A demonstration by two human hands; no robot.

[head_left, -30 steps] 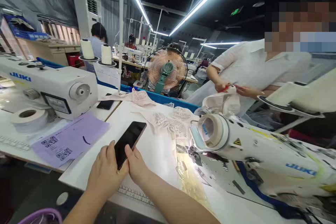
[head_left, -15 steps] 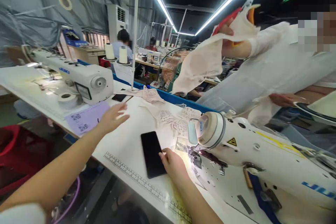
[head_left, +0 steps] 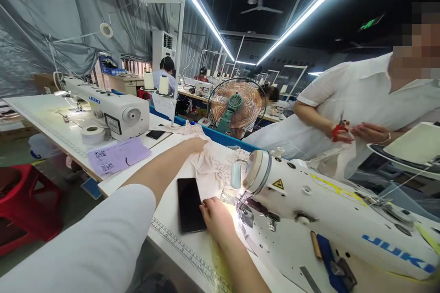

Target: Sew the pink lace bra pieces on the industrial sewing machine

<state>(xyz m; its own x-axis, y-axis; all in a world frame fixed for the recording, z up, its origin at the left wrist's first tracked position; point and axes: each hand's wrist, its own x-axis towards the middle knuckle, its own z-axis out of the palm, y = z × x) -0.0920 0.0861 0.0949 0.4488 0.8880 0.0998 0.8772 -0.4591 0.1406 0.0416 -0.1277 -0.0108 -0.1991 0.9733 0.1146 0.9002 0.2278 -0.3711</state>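
Observation:
My left hand [head_left: 198, 144] reaches across the table onto pale pink lace garment pieces [head_left: 202, 162]. Its fingers blend into the cloth, so I cannot tell whether they grip it. Palm down on the white tabletop, my right hand [head_left: 219, 219] rests with loosely bent fingers and holds nothing. Its fingertips are at the right edge of a black smartphone [head_left: 190, 206] lying flat. Just right of that hand is the lit needle area of a white sewing machine [head_left: 309, 197], with more lace behind it.
A second sewing machine [head_left: 120, 112], a tape roll [head_left: 92, 134] and a purple paper [head_left: 118, 155] are on the left. A floor fan [head_left: 237, 105] stands beyond the blue table edge. On the right, a co-worker in white holds red-handled scissors [head_left: 340, 130] and pale cloth [head_left: 340, 160].
My left hand has moved forward and right, from above the table onto the lace. The co-worker's raised hand with scissors and cloth has come down. My right hand stays by the phone.

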